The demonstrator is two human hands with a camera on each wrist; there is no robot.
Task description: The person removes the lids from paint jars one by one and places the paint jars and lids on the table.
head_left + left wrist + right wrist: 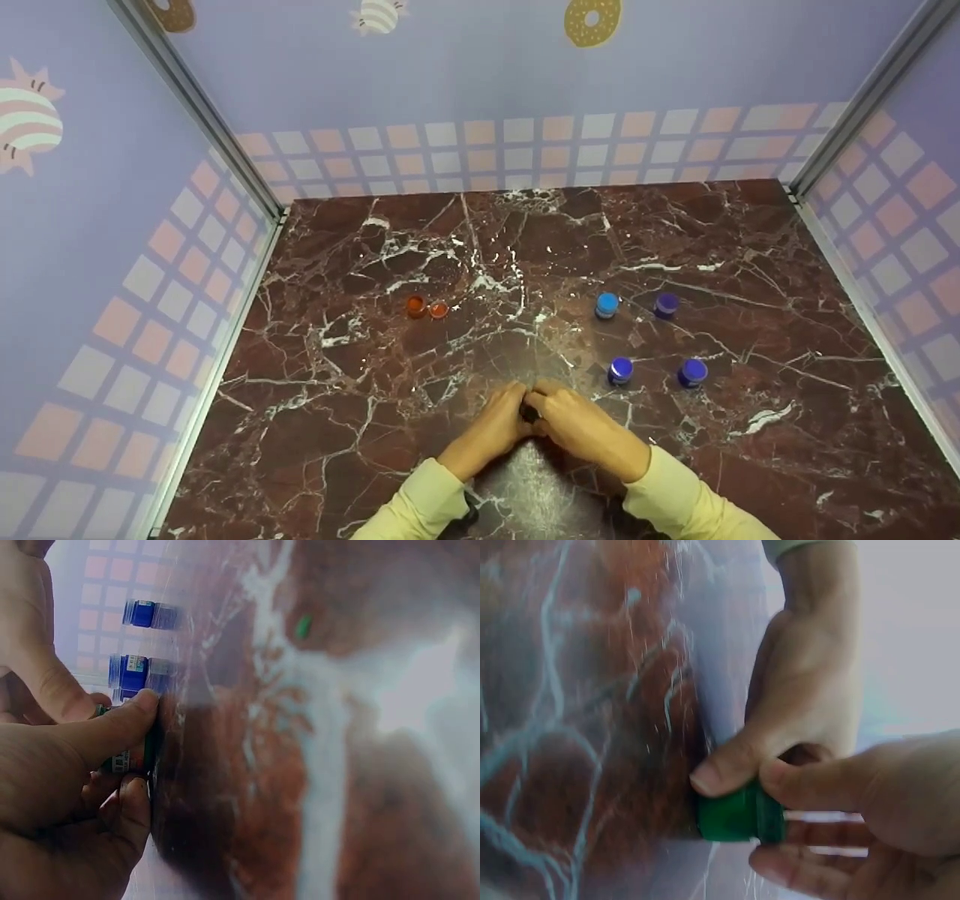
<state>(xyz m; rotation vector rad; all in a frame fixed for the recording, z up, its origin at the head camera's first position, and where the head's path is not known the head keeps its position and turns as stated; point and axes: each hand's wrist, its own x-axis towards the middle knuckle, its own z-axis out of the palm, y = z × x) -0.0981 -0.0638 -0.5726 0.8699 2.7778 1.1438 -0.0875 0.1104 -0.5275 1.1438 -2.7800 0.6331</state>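
Observation:
A small green paint pot [727,817] is held between both hands just above or on the table, in front of the person. My left hand [491,424] grips its body, the thumb laid along the side. At its capped end, the fingers and thumb of my right hand [581,424] pinch the lid [770,817]. From the head view the pot looks dark and is mostly covered by the fingers. Part of its printed label [121,760] shows under the left thumb in the left wrist view.
Beyond the right hand stand a light blue pot [606,305], a purple pot [665,305] and two blue pots [620,370] [693,372]. Farther left, an orange pot [415,305] sits beside a small round orange piece [439,310]. Patterned walls [525,142] enclose the marbled table [337,420].

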